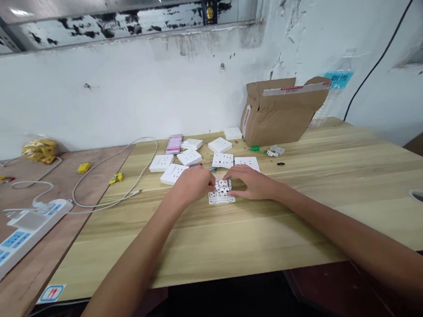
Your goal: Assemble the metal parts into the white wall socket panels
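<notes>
The white socket module (pixel 221 198) lies flat on the worktop (pixel 248 244), directly below and between the two hands. The left hand (pixel 195 182) is positioned at the module's upper left, fingers curled; its fingertips are obscured, so whether it pinches a part cannot be told. The right hand (pixel 250 182) is positioned at the right edge, thumb and fingers parted; whether they grip cannot be told.

Containers: a cardboard box (pixel 282 118) stands against the wall, flaps raised, contents hidden from view. A clear plastic bag (pixel 39 151), left rear, contains yellow parts.

Markings: the box carries a tape strip (pixel 294 90) with red print, too small to read. A blue label (pixel 339 79) bears white characters, not legible. A sticker (pixel 52 293) at the worktop's near-left corner shows a red figure.
</notes>
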Demonstrator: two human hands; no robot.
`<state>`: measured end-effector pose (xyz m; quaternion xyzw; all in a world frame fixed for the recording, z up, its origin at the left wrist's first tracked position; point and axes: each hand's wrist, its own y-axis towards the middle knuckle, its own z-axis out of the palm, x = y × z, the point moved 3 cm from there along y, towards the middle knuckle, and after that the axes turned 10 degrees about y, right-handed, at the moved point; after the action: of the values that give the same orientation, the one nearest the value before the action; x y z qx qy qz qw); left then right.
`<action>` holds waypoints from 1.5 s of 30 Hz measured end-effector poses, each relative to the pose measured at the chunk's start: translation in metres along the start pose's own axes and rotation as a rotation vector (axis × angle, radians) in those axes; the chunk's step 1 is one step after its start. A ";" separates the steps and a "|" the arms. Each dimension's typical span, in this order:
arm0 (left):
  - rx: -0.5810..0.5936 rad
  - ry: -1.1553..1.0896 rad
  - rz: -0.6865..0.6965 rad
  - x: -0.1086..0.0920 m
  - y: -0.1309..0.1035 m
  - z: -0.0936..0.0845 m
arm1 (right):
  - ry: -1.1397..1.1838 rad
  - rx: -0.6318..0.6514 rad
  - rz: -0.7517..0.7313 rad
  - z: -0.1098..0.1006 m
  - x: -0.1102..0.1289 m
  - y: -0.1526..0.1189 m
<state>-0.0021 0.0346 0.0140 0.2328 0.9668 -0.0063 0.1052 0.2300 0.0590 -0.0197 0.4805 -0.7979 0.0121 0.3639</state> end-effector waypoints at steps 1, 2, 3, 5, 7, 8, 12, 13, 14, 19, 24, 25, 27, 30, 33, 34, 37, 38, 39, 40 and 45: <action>-0.001 -0.018 -0.010 0.000 -0.001 0.001 | -0.002 -0.002 0.007 0.000 0.000 0.000; 0.001 -0.042 -0.017 0.001 -0.002 0.002 | -0.004 -0.005 0.014 0.000 0.000 0.000; 0.008 -0.065 -0.015 0.002 -0.003 0.002 | -0.005 -0.008 0.021 0.000 0.000 -0.001; 0.028 -0.086 0.021 0.003 -0.003 0.000 | -0.005 -0.011 0.026 0.000 0.000 -0.001; 0.011 -0.081 0.056 0.006 -0.003 -0.005 | -0.015 -0.010 0.022 0.000 0.000 -0.001; -0.018 -0.072 0.051 0.008 -0.002 -0.009 | -0.025 -0.008 0.017 0.001 0.000 -0.001; -0.150 -0.003 -0.029 0.016 0.001 -0.020 | -0.069 -0.010 0.003 0.004 0.001 -0.001; -0.141 -0.003 -0.018 0.016 0.002 -0.019 | -0.078 -0.015 -0.002 0.005 0.001 -0.001; -0.117 -0.020 0.010 0.015 0.002 -0.018 | -0.087 -0.021 -0.007 0.006 0.001 -0.001; 0.008 -0.031 0.120 0.009 -0.001 -0.012 | -0.151 -0.059 0.007 0.008 0.000 0.001; 0.109 0.015 0.126 0.002 -0.004 -0.011 | -0.187 -0.051 0.056 0.009 0.003 0.002; 0.127 0.014 0.132 0.000 -0.004 -0.010 | -0.147 -0.038 0.038 0.010 0.005 0.002; 0.151 0.017 0.120 -0.005 -0.005 -0.007 | -0.034 0.011 -0.014 0.012 0.010 0.003; 0.154 0.035 0.106 -0.009 -0.005 -0.001 | 0.095 0.039 -0.062 0.012 0.016 0.003; 0.135 0.025 0.241 -0.011 -0.004 0.004 | 0.109 -0.113 -0.053 0.004 0.018 0.003; 0.131 0.011 0.283 -0.011 -0.003 0.005 | 0.091 -0.157 -0.056 0.002 0.019 0.003; 0.134 -0.063 0.304 -0.006 -0.002 0.007 | 0.037 -0.184 -0.063 -0.002 0.018 0.001; 0.128 -0.097 0.294 -0.003 -0.002 0.007 | 0.030 -0.168 -0.044 -0.001 0.016 0.000; 0.106 -0.128 0.283 0.000 -0.001 0.007 | 0.024 -0.150 -0.016 0.000 0.014 -0.001; 0.064 -0.154 0.273 0.003 -0.001 0.006 | 0.017 -0.128 0.014 0.002 0.012 -0.002; -0.233 -0.113 0.123 0.034 0.006 -0.003 | -0.019 -0.018 0.039 0.015 0.007 -0.001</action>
<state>-0.0293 0.0556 0.0104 0.2768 0.9375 0.0995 0.1860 0.2209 0.0476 -0.0269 0.4615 -0.8106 0.0075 0.3605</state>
